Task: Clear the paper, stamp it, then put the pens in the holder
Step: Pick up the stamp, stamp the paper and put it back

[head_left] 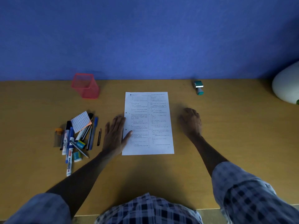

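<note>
1 printed sheet of paper (148,123) lies flat at the centre of the wooden desk (226,126), long edge running away from the person. Its surface is bare of objects.

The left hand (115,133) rests palm down, fingers spread and extended, at the sheet's left margin. The thumb and fingertips overlap the paper edge; the rest of the hand lies on the desk. It grips nothing.

The right hand (191,122) sits just right of the sheet, apart from it. The fingers are curled inward in a loose fist, knuckles up. Whether anything is inside the fist cannot be told; the hand is blurred.

The pens (77,139) lie in a loose heap on the desk left of the left hand, together with whiteboard markers, a pencil, erasers and a small printed slip (80,121) on top. 1 dark pen (99,137) lies separately between the heap and the left hand.

The red mesh holder (85,85) stands at the back of the desk against the blue wall (145,38), beyond the heap and well apart from it.

The stamp (199,87), teal and white, sits at the back right of the desk, well apart from the paper and beyond the right hand.

A white rounded object (286,84) occupies the far right edge. Checked sleeves (242,188) are rolled above both forearms.
</note>
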{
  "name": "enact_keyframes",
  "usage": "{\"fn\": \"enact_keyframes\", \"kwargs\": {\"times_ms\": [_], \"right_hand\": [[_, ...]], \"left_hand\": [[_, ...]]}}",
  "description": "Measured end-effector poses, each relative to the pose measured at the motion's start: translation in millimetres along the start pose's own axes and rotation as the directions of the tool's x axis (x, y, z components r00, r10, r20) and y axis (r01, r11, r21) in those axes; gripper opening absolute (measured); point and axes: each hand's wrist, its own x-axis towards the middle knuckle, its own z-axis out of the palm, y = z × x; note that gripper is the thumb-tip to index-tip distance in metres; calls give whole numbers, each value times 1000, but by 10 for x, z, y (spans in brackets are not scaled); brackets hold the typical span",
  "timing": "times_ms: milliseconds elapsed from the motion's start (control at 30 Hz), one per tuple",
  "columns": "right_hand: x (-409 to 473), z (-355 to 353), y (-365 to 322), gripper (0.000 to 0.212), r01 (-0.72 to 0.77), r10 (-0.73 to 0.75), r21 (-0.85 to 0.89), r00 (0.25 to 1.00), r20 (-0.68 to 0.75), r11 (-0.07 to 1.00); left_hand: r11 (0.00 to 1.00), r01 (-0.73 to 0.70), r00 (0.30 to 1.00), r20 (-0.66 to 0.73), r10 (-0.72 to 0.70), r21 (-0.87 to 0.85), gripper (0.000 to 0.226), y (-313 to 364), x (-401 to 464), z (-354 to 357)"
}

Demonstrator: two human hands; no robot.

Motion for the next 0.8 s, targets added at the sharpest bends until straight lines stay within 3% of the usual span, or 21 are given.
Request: {"fn": "enact_keyframes", "kwargs": {"times_ms": [300,500,800], "right_hand": [[573,-201,137,43,-146,156,96,982,-103,985],[943,-296,196,57,-230,241,101,964,-114,968],[1297,-280,177,49,-294,285,-75,951,-118,953]], "left_hand": [[999,0,1000,-5,1,52,73,-25,148,25],[998,6,1000,-10,-6,58,73,-17,149,34],[998,19,1000,-6,-18,52,74,0,142,31]]}}
